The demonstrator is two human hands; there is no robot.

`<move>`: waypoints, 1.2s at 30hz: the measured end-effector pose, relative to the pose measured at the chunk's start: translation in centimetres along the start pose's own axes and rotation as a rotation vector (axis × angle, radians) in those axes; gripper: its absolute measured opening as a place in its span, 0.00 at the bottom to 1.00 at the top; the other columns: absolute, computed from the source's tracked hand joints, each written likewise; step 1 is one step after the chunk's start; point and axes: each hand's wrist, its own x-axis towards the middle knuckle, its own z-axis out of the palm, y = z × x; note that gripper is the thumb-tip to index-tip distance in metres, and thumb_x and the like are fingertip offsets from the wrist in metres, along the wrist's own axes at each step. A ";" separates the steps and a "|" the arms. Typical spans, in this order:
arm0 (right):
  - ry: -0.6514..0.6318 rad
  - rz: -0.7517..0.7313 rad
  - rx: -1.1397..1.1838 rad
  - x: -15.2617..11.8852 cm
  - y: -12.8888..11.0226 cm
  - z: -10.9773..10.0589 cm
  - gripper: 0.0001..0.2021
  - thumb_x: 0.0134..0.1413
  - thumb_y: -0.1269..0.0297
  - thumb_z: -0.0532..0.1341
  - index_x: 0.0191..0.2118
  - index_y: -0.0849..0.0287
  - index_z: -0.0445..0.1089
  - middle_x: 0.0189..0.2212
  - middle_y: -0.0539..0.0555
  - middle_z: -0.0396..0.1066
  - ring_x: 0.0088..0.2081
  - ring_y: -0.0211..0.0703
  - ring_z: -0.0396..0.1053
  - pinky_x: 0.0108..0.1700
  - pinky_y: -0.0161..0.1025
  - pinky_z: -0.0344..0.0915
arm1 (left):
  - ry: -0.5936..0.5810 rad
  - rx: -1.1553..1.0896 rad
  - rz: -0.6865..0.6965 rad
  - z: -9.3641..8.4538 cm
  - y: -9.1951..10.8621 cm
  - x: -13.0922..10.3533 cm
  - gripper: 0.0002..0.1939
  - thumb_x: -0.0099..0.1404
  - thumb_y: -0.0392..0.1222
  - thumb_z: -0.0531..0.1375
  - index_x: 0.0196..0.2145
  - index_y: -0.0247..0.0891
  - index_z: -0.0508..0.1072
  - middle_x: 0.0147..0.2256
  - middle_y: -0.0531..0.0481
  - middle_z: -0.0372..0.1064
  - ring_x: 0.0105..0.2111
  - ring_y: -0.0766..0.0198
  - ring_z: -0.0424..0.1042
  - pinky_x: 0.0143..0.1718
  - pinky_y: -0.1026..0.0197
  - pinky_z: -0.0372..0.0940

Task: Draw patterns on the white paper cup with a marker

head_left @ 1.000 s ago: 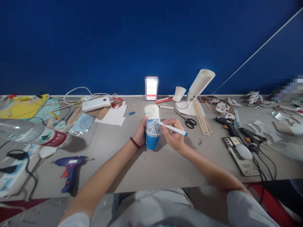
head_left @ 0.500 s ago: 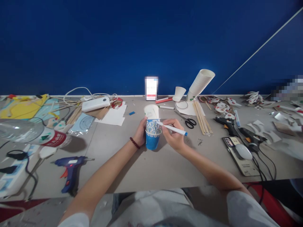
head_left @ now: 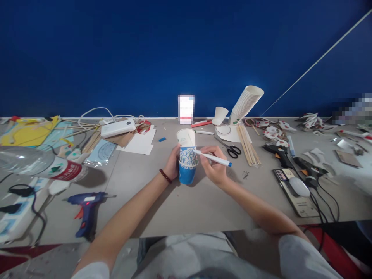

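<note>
A paper cup point(head_left: 187, 172) coloured blue, with blue scalloped patterns on its white part, stands at the middle of the table, and a plain white paper cup point(head_left: 186, 137) shows just above and behind it. My left hand point(head_left: 173, 162) is closed around the left side of the patterned cup; its fingertips are hidden. In my right hand point(head_left: 214, 164) is a white marker point(head_left: 216, 159) with a blue end, gripped between thumb and fingers. The marker's tip meets the right side of the pattern.
A phone point(head_left: 186, 109) leans on the blue wall. Scissors point(head_left: 232, 150), wooden sticks point(head_left: 248, 147) and stacked cups point(head_left: 247, 104) lie or stand right of the cup. A blue glue gun point(head_left: 88, 209) and bottle point(head_left: 43, 162) are left; a phone point(head_left: 302, 201) bears a mouse point(head_left: 299, 186).
The marker's blue end has shifted very slightly right in my right hand. My left hand and the cups stay put.
</note>
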 end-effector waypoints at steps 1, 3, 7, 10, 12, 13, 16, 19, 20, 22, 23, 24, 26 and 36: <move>0.001 0.007 -0.013 0.0 0.0 0.0 0.02 0.58 0.67 0.62 0.36 0.54 0.68 0.32 0.52 0.74 0.34 0.44 0.75 0.36 0.42 0.72 | -0.001 -0.004 -0.003 0.0 0.0 0.0 0.22 0.65 0.56 0.58 0.40 0.32 0.79 0.34 0.41 0.80 0.40 0.51 0.79 0.46 0.53 0.72; 0.002 0.025 -0.032 0.0 0.1 -0.1 0.02 0.58 0.66 0.62 0.37 0.54 0.68 0.32 0.53 0.74 0.34 0.44 0.75 0.36 0.43 0.72 | -0.002 -0.010 -0.005 0.0 0.0 0.0 0.22 0.64 0.56 0.59 0.39 0.33 0.79 0.33 0.42 0.80 0.39 0.51 0.80 0.45 0.53 0.72; 0.009 0.030 -0.035 -0.1 0.3 -0.1 0.02 0.58 0.66 0.62 0.36 0.54 0.68 0.32 0.53 0.74 0.33 0.45 0.74 0.36 0.43 0.72 | 0.012 -0.019 -0.014 0.1 0.1 0.0 0.21 0.64 0.55 0.58 0.39 0.34 0.79 0.32 0.42 0.80 0.37 0.52 0.80 0.44 0.53 0.72; 0.014 0.028 -0.045 -0.1 0.2 0.0 0.01 0.58 0.66 0.62 0.36 0.54 0.68 0.31 0.53 0.75 0.33 0.45 0.74 0.37 0.43 0.72 | 0.003 -0.023 -0.019 0.0 0.0 0.0 0.21 0.65 0.56 0.58 0.39 0.34 0.78 0.33 0.42 0.80 0.38 0.51 0.80 0.45 0.52 0.72; 0.008 0.031 -0.044 -0.1 0.1 0.0 0.01 0.58 0.66 0.61 0.36 0.54 0.68 0.31 0.53 0.75 0.33 0.45 0.75 0.37 0.43 0.73 | -0.001 -0.020 -0.014 0.0 0.0 0.0 0.21 0.64 0.56 0.58 0.39 0.34 0.78 0.33 0.42 0.80 0.39 0.51 0.79 0.46 0.52 0.71; 0.005 0.032 -0.040 -0.1 0.0 0.1 0.01 0.59 0.65 0.61 0.36 0.54 0.68 0.31 0.53 0.75 0.33 0.45 0.75 0.37 0.44 0.73 | 0.000 -0.017 -0.010 0.0 0.0 0.0 0.21 0.64 0.56 0.59 0.39 0.33 0.78 0.34 0.42 0.80 0.39 0.51 0.79 0.46 0.52 0.71; -0.013 0.026 -0.020 -0.1 0.0 0.1 0.01 0.59 0.65 0.62 0.35 0.54 0.68 0.31 0.53 0.75 0.34 0.45 0.75 0.38 0.45 0.74 | 0.002 -0.007 0.001 0.1 0.0 -0.1 0.22 0.64 0.55 0.59 0.39 0.32 0.78 0.34 0.41 0.80 0.41 0.50 0.79 0.47 0.52 0.71; -0.025 0.017 0.004 -0.1 0.0 0.1 0.01 0.59 0.65 0.62 0.35 0.54 0.68 0.32 0.53 0.75 0.36 0.46 0.76 0.40 0.46 0.74 | -0.008 -0.008 0.013 0.4 0.0 -0.2 0.22 0.64 0.55 0.58 0.39 0.32 0.78 0.34 0.41 0.80 0.42 0.50 0.79 0.48 0.52 0.70; -0.027 0.017 0.011 -0.1 0.1 0.1 0.01 0.59 0.66 0.62 0.35 0.54 0.69 0.32 0.53 0.75 0.36 0.46 0.76 0.41 0.47 0.74 | -0.012 -0.008 0.018 0.4 0.0 -0.2 0.22 0.65 0.55 0.58 0.39 0.32 0.78 0.34 0.41 0.80 0.42 0.50 0.79 0.48 0.52 0.70; -0.030 0.021 0.019 -0.1 0.1 0.1 0.01 0.59 0.65 0.62 0.35 0.54 0.69 0.31 0.53 0.75 0.36 0.46 0.76 0.41 0.47 0.75 | -0.015 -0.005 0.018 0.5 0.0 -0.3 0.22 0.65 0.55 0.58 0.39 0.32 0.79 0.34 0.41 0.80 0.42 0.50 0.79 0.48 0.53 0.70; -0.032 0.024 0.018 -0.1 0.1 0.1 0.02 0.59 0.65 0.62 0.35 0.54 0.68 0.31 0.53 0.75 0.36 0.46 0.76 0.41 0.47 0.75 | -0.014 -0.003 0.016 0.5 0.0 -0.3 0.22 0.65 0.55 0.58 0.39 0.32 0.79 0.34 0.41 0.80 0.42 0.50 0.79 0.48 0.53 0.70; -0.035 0.028 0.017 -0.2 0.2 0.1 0.02 0.59 0.65 0.62 0.35 0.54 0.68 0.31 0.53 0.75 0.36 0.46 0.76 0.41 0.47 0.75 | -0.014 0.000 0.014 0.4 0.1 -0.3 0.22 0.64 0.56 0.58 0.39 0.32 0.79 0.34 0.41 0.80 0.42 0.50 0.79 0.48 0.53 0.70; -0.032 0.036 0.017 -0.2 0.3 0.1 0.02 0.59 0.64 0.62 0.35 0.54 0.68 0.32 0.53 0.75 0.36 0.46 0.76 0.41 0.47 0.75 | -0.016 0.003 0.016 0.4 0.1 -0.2 0.22 0.64 0.56 0.59 0.39 0.32 0.79 0.35 0.42 0.80 0.42 0.50 0.79 0.48 0.53 0.70; -0.026 0.050 0.109 -0.4 0.1 0.3 0.03 0.61 0.62 0.62 0.37 0.53 0.68 0.32 0.53 0.74 0.35 0.46 0.77 0.42 0.49 0.76 | -0.108 -0.015 -0.002 -0.6 -0.3 0.0 0.29 0.62 0.64 0.59 0.41 0.32 0.78 0.37 0.39 0.80 0.47 0.46 0.77 0.50 0.50 0.69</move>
